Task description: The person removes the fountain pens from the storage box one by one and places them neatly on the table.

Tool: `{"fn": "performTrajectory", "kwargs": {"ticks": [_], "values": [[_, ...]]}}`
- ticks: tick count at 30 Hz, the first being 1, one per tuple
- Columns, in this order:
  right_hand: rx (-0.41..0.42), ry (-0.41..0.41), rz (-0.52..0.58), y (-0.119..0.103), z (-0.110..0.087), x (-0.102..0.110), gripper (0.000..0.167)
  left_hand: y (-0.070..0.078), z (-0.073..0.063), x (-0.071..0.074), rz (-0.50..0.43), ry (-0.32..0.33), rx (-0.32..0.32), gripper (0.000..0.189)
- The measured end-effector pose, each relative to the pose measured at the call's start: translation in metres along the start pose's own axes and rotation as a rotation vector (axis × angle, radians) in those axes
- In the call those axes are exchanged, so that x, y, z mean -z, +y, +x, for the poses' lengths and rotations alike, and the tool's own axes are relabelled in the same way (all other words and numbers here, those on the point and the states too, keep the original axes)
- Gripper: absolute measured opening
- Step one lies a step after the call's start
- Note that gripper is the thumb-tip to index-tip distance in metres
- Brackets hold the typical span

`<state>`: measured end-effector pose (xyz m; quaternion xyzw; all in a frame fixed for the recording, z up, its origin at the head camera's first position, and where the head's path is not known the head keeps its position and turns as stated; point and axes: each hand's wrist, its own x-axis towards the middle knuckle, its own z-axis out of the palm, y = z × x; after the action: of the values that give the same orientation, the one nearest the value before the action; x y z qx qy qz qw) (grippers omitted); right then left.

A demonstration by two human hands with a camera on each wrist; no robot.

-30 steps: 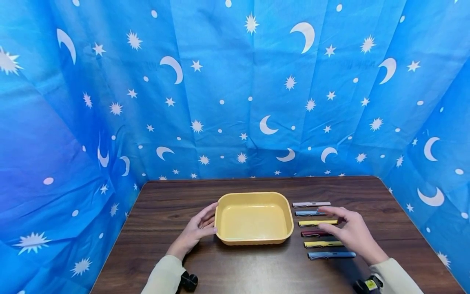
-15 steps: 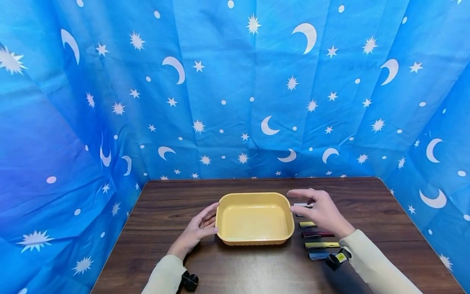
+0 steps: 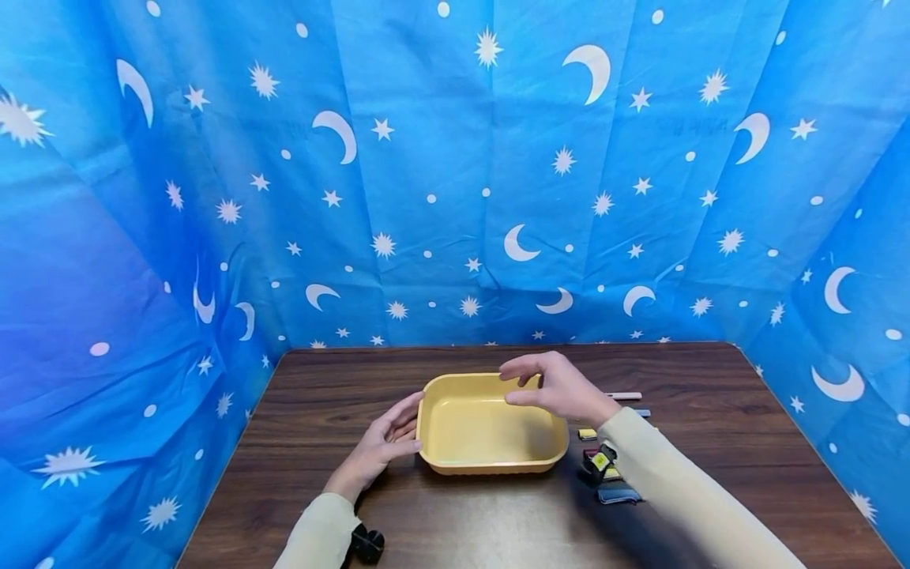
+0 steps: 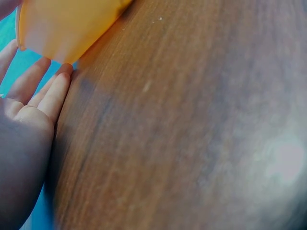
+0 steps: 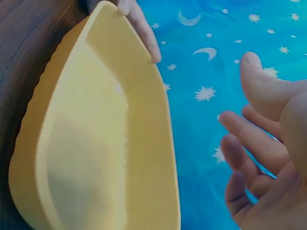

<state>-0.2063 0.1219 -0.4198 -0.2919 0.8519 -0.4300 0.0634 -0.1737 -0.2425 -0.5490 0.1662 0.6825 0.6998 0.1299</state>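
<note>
A yellow rectangular tray (image 3: 492,466) sits in the middle of the wooden table. My left hand (image 3: 375,449) rests against its left side, fingers fairly straight along the wall and the thumb by the near corner; in the left wrist view the fingertips (image 4: 64,69) meet the tray's side. Over the tray's far right part hovers my right hand (image 3: 554,387), fingers loosely bent and apart. The right wrist view shows nothing between its thumb (image 5: 259,81) and fingers, beside the tray's rim.
Right of the tray lies a column of pens, partly covered by my right forearm: a pale pen (image 3: 627,396), a yellow pen (image 3: 586,435) and a blue pen (image 3: 617,495) show among them. A blue curtain (image 3: 455,174) with moons and stars surrounds the table (image 3: 320,379).
My right hand has moved left from above the pens, past the tray's right rim, to over the tray. The left hand and the tray have stayed put.
</note>
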Motion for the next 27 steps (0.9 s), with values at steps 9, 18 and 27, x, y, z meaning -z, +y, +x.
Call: {"fn": "performTrajectory", "kwargs": {"ticks": [9, 18, 27], "values": [[0.06, -0.24, -0.01, 0.003, 0.033, -0.028, 0.037, -0.002, 0.001, 0.001, -0.01, 0.003, -0.006, 0.081], [0.006, -0.381, -0.05, 0.009, 0.043, -0.052, 0.037, -0.001, 0.004, 0.001, 0.005, 0.003, -0.009, 0.081], [-0.078, -0.524, -0.044, 0.013, 0.046, -0.066, 0.027, -0.001, 0.002, -0.001, -0.007, -0.006, -0.016, 0.081]]}}
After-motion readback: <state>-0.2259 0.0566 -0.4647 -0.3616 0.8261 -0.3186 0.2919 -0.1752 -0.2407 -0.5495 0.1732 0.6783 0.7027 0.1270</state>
